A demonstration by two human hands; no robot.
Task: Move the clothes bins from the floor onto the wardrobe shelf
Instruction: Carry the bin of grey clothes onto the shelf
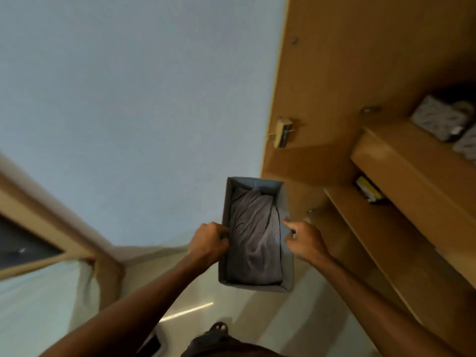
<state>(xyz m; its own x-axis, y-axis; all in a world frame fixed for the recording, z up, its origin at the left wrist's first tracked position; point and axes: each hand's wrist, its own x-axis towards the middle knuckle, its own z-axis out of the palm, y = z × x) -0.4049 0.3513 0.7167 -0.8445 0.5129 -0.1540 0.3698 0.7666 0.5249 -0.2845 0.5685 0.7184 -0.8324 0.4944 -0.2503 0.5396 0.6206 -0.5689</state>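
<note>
A grey fabric bin (257, 286) hangs in the air in front of me, held by its two long sides. It holds a folded grey striped garment (255, 243). My left hand (209, 243) grips the bin's left rim, fingers curled over the edge. My right hand (305, 240) grips the right rim. The wooden wardrobe (334, 73) stands open to the right. Its shelves (401, 161) run diagonally at the right of the view. The bin is left of the shelves and apart from them.
On an upper shelf lie patterned grey-white bundles (438, 119). A yellow item (368, 189) sits on the shelf below. The open wardrobe door carries a latch (282, 131). A pale blue wall (128, 99) fills the left. Below are a light floor (296, 323) and my foot (219, 327).
</note>
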